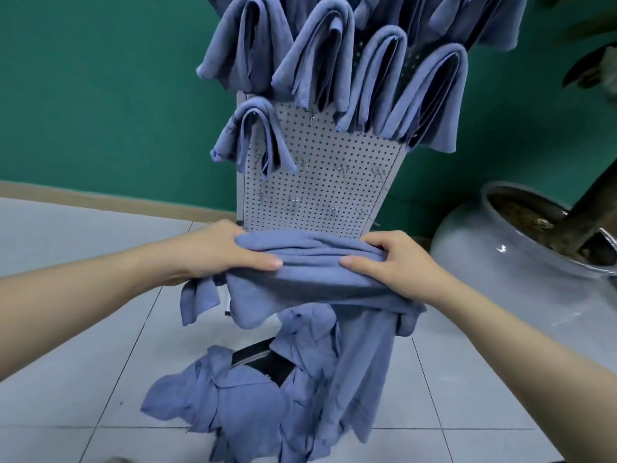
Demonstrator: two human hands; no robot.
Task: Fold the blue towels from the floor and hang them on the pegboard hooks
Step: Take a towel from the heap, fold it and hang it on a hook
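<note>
Closest in, a pile of loose towels [253, 406] sits on the floor tiles [83, 345] below the pegboard [320, 182]. Above it, the left hand [213, 252] and right hand [397, 262] each clutch an end of one blue towel [310, 269], probably mid-fold. Further back, folded towels [320, 55] already hang off the pegboard, with bare hooks [295, 202] waiting lower down.

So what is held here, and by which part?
A blue towel, partly folded: left hand grips its left end, right hand its right end, thumbs on top; the rest hangs down.
</note>
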